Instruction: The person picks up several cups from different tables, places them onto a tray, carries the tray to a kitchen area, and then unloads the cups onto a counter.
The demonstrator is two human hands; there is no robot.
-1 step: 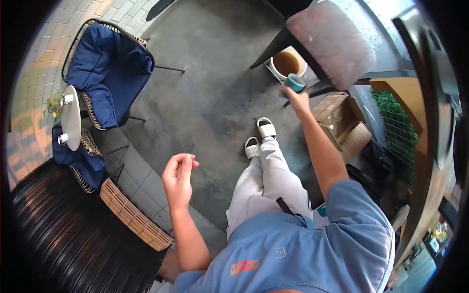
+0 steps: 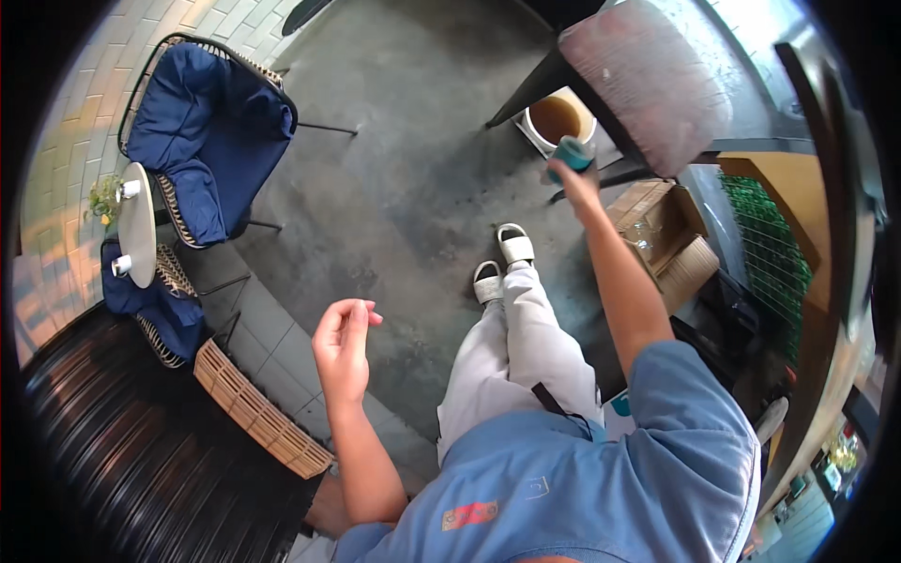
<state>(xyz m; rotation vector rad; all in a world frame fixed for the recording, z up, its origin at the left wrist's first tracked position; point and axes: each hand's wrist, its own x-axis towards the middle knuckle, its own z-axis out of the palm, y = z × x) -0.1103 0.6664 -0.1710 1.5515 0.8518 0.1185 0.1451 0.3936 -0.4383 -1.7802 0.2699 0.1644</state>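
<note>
My right hand (image 2: 579,185) reaches forward with its fingers wrapped round a small teal cup (image 2: 573,153). The cup is tilted just in front of a white bucket (image 2: 588,129) that has brown contents, either liquid or a coloured bottom; I cannot tell which. Whether the cup has anything in it is not visible. Out to the left, my left hand (image 2: 343,349) hangs in the air above the floor, fingers curled in and pressed together, with nothing showing in it.
A dark-legged chair with a pale, worn seat (image 2: 648,80) stands over the bucket. Right of my arm lies an opened cardboard box (image 2: 671,230). At left are a blue-cushioned chair (image 2: 211,141), a small round table (image 2: 138,225) and a wicker basket-like piece (image 2: 258,413).
My right hand and the teal cup have turned slightly and shifted a little forward. My left hand keeps its pose.
</note>
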